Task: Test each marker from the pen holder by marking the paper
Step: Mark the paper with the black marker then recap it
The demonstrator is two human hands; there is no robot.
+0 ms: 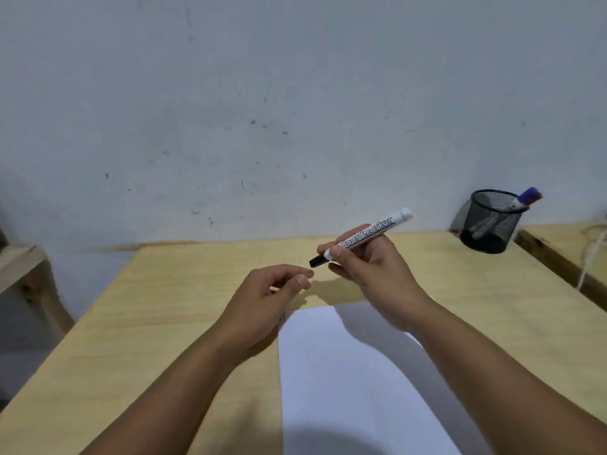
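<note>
One word can be read: "Boardmarker", in outlined letters with a dark line beneath it, running along the white barrel of the marker (361, 236). The right hand (368, 267) grips that marker, and the word sits just above its fingers, reading from the black cap end near the thumb toward the white end away from the hand. The marker (525, 199) in the pen holder (489, 221) beyond the right hand shows no legible text.
</note>
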